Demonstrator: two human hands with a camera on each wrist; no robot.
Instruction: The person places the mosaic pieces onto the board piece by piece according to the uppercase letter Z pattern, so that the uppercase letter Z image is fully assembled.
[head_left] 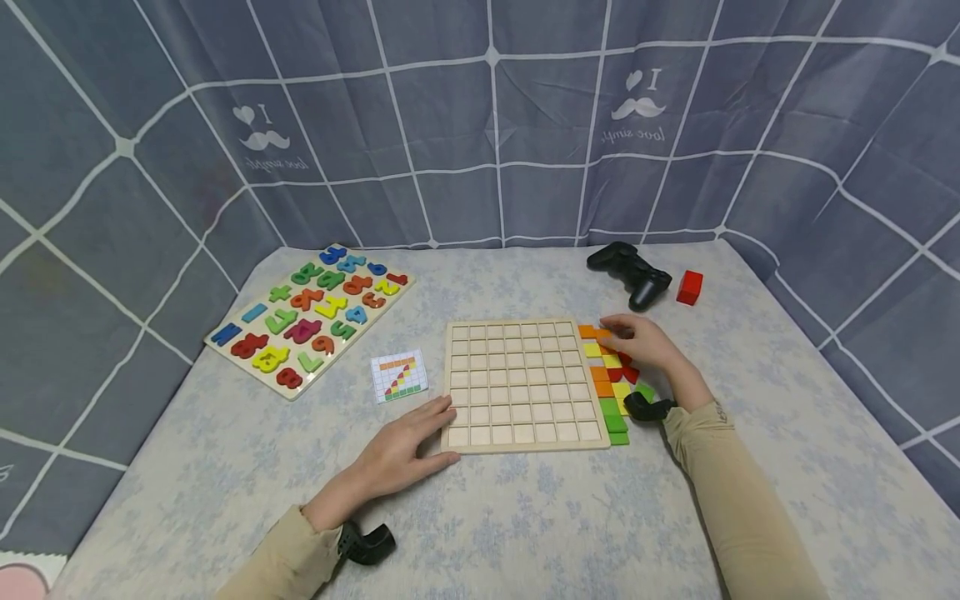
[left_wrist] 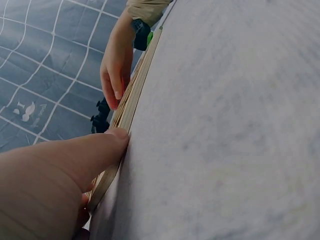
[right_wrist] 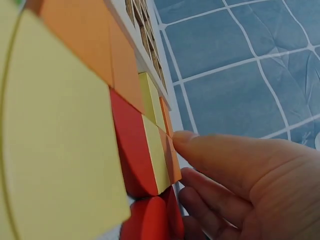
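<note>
A wooden grid board (head_left: 525, 383) with square recesses lies flat on the table. My left hand (head_left: 401, 446) rests at its near left corner, fingers extended onto the left edge; the thumb (left_wrist: 112, 142) touches the board's side in the left wrist view. Along the right edge lie orange, yellow, red and green tiles, some overlapping. At the far end of these, my right hand (head_left: 641, 342) pinches an orange tile (right_wrist: 170, 155) by its edge, with thumb and forefinger at its corners. Red tiles (right_wrist: 150, 215) lie just under that hand. Its other fingers are partly hidden.
Left of the board lies a card (head_left: 399, 376) printed with a coloured grid pattern. Farther left is a number puzzle board (head_left: 288, 398). A black game controller (head_left: 630, 273) and a red block (head_left: 689, 287) sit at the back right. A grey checked curtain (head_left: 450, 108) encloses the table.
</note>
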